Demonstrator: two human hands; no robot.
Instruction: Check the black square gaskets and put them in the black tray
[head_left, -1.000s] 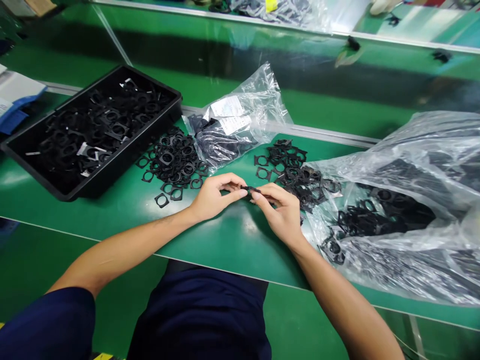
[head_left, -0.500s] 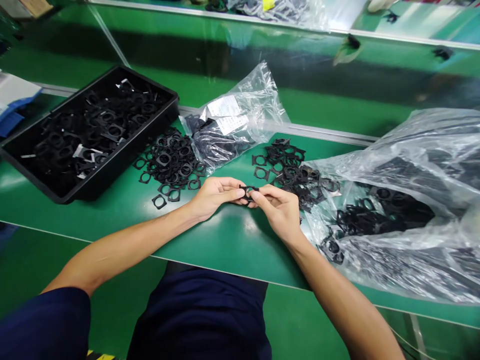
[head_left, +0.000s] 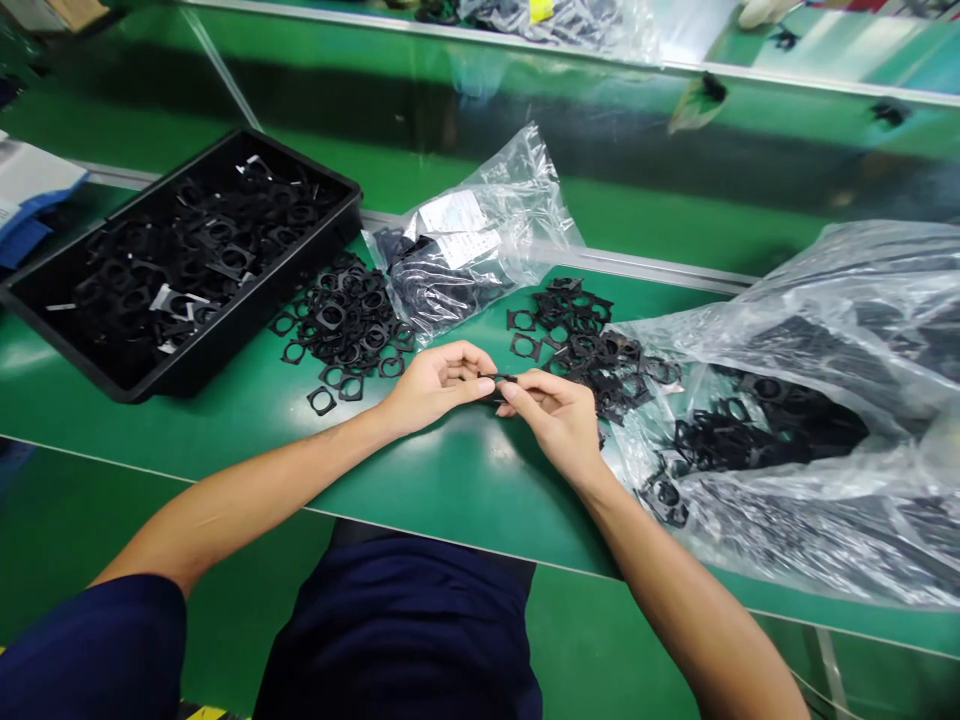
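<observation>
Head: hands [head_left: 433, 390] [head_left: 564, 415] pinch part [head_left: 501, 378] inside table edge [head_left: 465, 544].

The left hand [head_left: 435, 388] and right hand [head_left: 561, 415] pinch a black part [head_left: 505, 378].

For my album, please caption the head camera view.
The bare left hand and right hand pinch a thin black part above a glossy green tabletop.

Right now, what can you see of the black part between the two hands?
The black part looks thin, plausibly plastic, and shows nearly edge-on, so its outline is hidden; whether it is one piece or several, I cannot tell. It is above the green tabletop, pinched by the left hand and right hand, which partly cover it.
</observation>
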